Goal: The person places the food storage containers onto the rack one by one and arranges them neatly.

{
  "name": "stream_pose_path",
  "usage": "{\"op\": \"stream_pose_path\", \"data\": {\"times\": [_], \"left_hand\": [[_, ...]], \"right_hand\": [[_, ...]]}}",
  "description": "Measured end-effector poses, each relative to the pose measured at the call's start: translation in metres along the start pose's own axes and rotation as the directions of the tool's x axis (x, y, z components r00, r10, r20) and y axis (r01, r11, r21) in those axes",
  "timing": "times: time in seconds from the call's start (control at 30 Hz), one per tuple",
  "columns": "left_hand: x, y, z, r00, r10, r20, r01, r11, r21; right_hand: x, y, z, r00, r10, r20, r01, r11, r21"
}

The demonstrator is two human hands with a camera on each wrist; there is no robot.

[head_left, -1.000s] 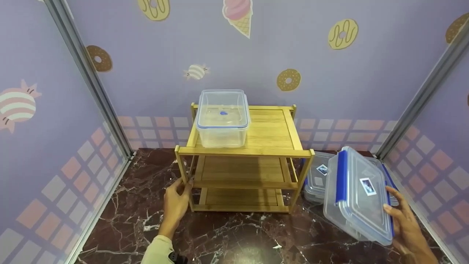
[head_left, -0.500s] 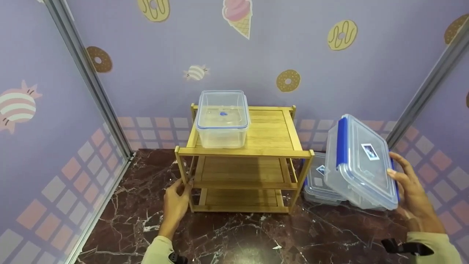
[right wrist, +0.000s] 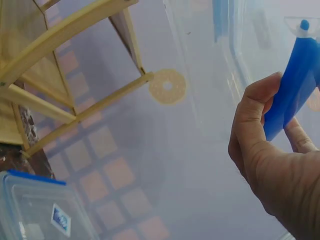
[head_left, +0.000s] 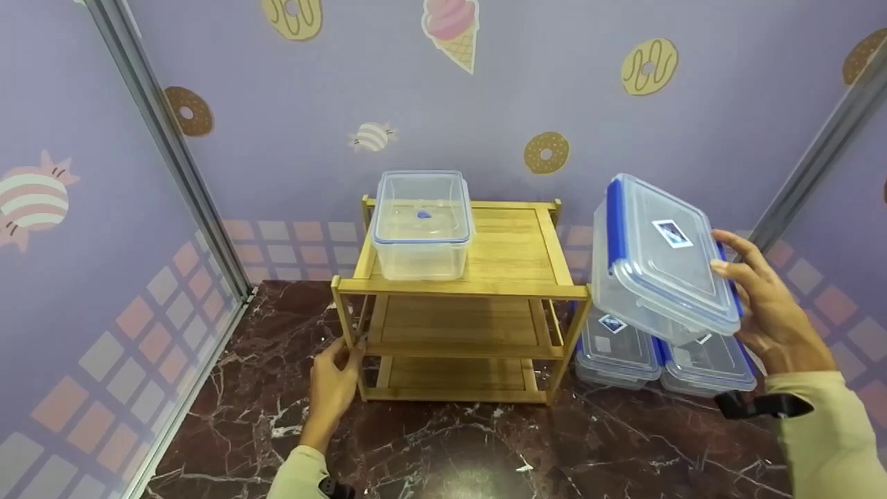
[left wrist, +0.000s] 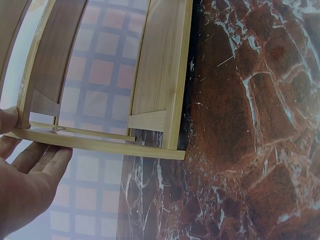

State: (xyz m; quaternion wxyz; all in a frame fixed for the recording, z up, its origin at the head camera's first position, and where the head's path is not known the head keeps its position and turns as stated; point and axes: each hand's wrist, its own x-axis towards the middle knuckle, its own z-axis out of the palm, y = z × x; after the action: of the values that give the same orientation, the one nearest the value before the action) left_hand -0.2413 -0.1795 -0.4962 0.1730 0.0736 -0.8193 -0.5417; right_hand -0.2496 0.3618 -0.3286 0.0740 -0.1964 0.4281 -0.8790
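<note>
My right hand (head_left: 776, 305) grips a clear plastic food container (head_left: 675, 253) with blue side clips, held tilted in the air to the right of the wooden shelf (head_left: 513, 242). In the right wrist view, thumb and fingers close round its blue clip (right wrist: 295, 82). My left hand (head_left: 332, 381) pinches the shelf's front left leg about halfway up; the left wrist view shows the thumb on one side of the leg (left wrist: 100, 145) and the fingers on the other. A larger clear container (head_left: 423, 222) with a blue-edged lid stands on the top shelf, at the left.
Two more clear containers, one left (head_left: 617, 350) and one right (head_left: 710, 364), sit side by side on the dark marbled surface (head_left: 443, 450), just right of the shelf. Purple patterned walls (head_left: 499, 90) enclose the back and both sides.
My right hand has lifted the food container up from low on the right, then brought it a little left towards the shelf, uncovering the containers below. The left hand has stayed on the leg.
</note>
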Motion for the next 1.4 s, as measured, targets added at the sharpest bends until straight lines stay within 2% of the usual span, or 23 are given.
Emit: {"op": "stream_pose_path", "data": {"times": [0.3,0.57,0.73,1.13,1.27,1.4], "left_hand": [[0.001,0.001,0.0,1.0,0.005,-0.01,-0.005,1.0,-0.015],[0.001,0.002,-0.002,1.0,0.01,-0.002,-0.01,1.0,0.0],[0.001,0.004,-0.001,1.0,0.004,-0.002,-0.004,1.0,0.015],[0.0,0.001,0.0,1.0,0.006,-0.01,-0.006,1.0,0.002],[0.0,0.0,0.001,1.0,0.002,-0.003,-0.002,1.0,-0.001],[0.0,0.0,0.0,1.0,0.001,-0.007,-0.001,1.0,-0.001]], "right_hand": [[0.038,-0.004,0.031,0.995,0.072,-0.063,-0.08,0.987,-0.14],[0.069,0.003,0.057,0.98,0.143,-0.137,-0.173,0.954,-0.243],[0.087,0.012,0.07,0.97,0.166,-0.176,-0.216,0.924,-0.317],[0.12,0.034,0.089,0.942,0.222,-0.251,-0.309,0.864,-0.397],[0.124,0.038,0.091,0.938,0.218,-0.268,-0.315,0.858,-0.406],[0.129,0.043,0.091,0.938,0.197,-0.285,-0.303,0.865,-0.4]]}}
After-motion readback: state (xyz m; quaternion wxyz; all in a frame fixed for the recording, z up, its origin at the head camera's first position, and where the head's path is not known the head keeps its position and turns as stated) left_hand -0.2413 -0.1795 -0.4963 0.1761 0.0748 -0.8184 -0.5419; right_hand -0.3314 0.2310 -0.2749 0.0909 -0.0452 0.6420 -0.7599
